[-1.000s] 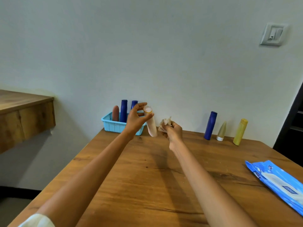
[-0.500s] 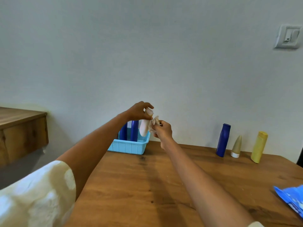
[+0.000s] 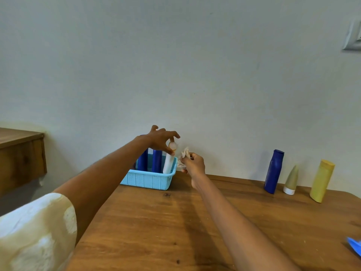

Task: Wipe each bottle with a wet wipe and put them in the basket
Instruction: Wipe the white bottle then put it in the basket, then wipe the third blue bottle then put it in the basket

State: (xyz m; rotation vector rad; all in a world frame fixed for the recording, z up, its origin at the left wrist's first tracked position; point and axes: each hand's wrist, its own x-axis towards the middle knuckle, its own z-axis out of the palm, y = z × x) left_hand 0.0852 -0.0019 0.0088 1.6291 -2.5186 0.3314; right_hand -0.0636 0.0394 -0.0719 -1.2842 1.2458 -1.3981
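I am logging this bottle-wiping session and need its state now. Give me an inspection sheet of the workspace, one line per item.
Surface: brown wooden table, bare grain in front.
Job's things: light blue perforated plastic basket at the back left edge holds two dark blue bottles upright; white cylindrical bottle stands in it, tilted. Tall dark blue bottle, small beige cone-shaped tube and yellow bottle wait by the wall.
Clutter: blue wipe packet corner at the right edge.
Grips: left hand pinches the white bottle's top; right hand grips a crumpled white wet wipe.
Cables: nothing seen.
Surroundings: pale wall, wall switch, wooden shelf at left.
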